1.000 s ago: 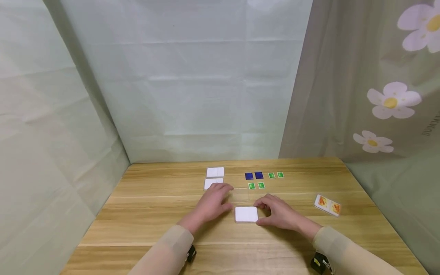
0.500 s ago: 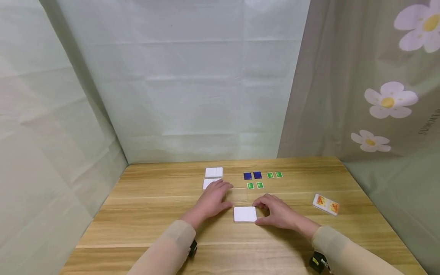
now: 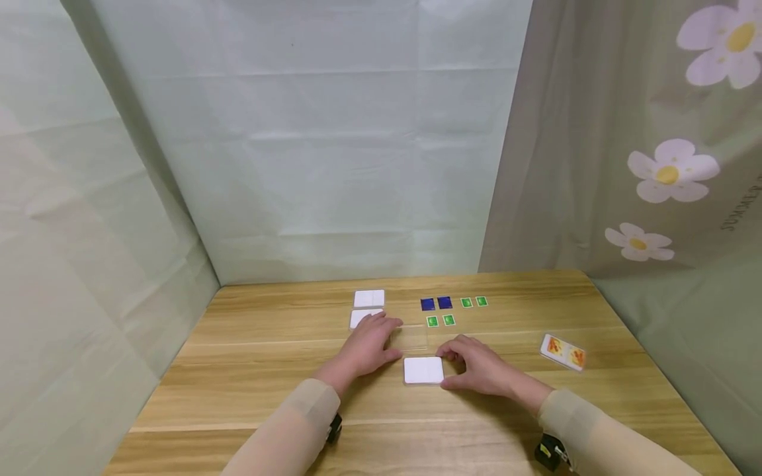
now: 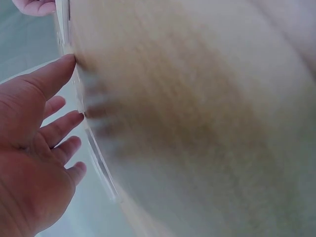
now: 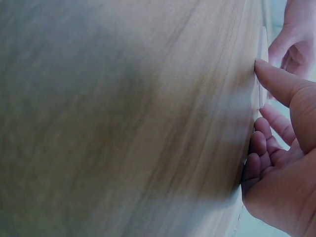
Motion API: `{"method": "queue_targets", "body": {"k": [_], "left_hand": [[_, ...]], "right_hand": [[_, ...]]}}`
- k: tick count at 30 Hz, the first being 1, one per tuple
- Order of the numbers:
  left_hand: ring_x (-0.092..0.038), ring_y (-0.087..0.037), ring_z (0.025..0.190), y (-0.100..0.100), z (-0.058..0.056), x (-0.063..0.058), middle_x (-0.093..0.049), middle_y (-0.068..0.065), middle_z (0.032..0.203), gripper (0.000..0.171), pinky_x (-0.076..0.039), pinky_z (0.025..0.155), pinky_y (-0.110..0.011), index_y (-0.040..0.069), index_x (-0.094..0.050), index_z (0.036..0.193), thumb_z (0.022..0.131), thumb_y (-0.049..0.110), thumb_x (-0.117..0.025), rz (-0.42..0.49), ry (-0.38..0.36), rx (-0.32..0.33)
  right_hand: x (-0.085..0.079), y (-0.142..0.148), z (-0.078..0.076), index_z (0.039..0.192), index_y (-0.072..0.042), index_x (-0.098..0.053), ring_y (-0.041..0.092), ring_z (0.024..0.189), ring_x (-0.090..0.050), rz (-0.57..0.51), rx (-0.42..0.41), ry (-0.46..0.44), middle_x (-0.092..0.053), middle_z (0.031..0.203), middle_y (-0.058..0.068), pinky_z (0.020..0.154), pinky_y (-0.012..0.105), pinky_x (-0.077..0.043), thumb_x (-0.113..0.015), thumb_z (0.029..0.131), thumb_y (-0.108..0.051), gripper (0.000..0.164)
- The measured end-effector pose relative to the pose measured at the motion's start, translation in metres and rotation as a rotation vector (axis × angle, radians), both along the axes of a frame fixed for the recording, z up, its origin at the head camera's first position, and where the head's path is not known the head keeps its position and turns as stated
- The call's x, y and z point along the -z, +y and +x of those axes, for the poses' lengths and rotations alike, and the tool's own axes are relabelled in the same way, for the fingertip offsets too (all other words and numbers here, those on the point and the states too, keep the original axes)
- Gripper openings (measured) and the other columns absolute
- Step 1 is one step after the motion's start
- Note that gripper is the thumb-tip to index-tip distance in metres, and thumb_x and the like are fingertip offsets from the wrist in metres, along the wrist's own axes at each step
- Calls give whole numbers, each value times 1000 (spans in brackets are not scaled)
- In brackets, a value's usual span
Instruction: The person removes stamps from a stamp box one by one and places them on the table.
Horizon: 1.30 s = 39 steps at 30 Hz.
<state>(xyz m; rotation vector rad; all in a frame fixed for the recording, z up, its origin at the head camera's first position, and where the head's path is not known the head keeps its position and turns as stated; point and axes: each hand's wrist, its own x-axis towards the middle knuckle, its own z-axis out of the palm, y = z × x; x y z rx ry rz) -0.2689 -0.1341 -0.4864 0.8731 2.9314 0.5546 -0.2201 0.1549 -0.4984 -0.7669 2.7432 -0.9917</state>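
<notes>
Left hand point(image 3: 368, 345): low over the table point(image 3: 262, 377), thumb and forefinger spread apart, with the left end of a clear holder point(image 3: 412, 337) pinched between them.
Right hand point(image 3: 479, 368): pinches the front white card point(image 3: 423, 370) by its right end — thumb at the near corner, forefinger at the far one — while the other fingers bend in toward the palm.
Grip pressure: from where I stand, I cannot tell how firmly either hand presses.
Front white card: flat on the wood, between the two hands, the nearest of the cards to the person.
Clear holder: also flat, just beyond the front white card; the wood grain shows through it.
White pair: far white card point(image 3: 369, 299) and, just in front of it, near white card point(image 3: 358, 319), the latter partly covered by the left fingers.
Small squares: two blue squares point(image 3: 428, 304) side by side toward the back; four green squares point(image 3: 449, 320), two to the right of the blue and two nearer.
Picture card point(image 3: 562, 352): well right of the right hand, lying aslant, with two orange-yellow pictures on it.
Sleeves point(image 3: 286, 430): pale beige, a black device point(image 3: 550, 453) under each wrist.
Backdrop: pale green cloth point(image 3: 339, 152), and to the right a grey-brown stretch printed with white flowers point(image 3: 673, 170).
</notes>
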Motion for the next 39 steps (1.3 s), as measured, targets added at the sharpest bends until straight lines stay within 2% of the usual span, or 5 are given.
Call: {"method": "queue_targets", "body": {"k": [11,21,39], "left_hand": [[-46,-44,153,-1,0,-1,-65,-18,152,59,-26,131,-60,2,-64,149,100,27,-85,11,15,19],[-50,-42,149,-1,0,-1,-64,-18,151,58,-25,132,-55,4,-63,150,101,27,-85,5,13,4],[-60,-35,137,0,-1,1,-71,-15,139,56,-29,131,-54,5,-66,146,98,25,-87,-17,72,9]], "right_hand": [[0,0,0,123,-18,-73,18,104,-54,-1,-2,0,-62,110,-4,91,38,-48,-96,89,-33,44],[-1,0,0,123,-18,-73,17,103,-54,-2,-4,-2,-62,110,-5,91,38,-49,-96,89,-33,44],[-1,-1,0,124,-19,-73,18,105,-55,10,7,-16,-62,112,-5,93,40,-49,-96,89,-34,44]]}}
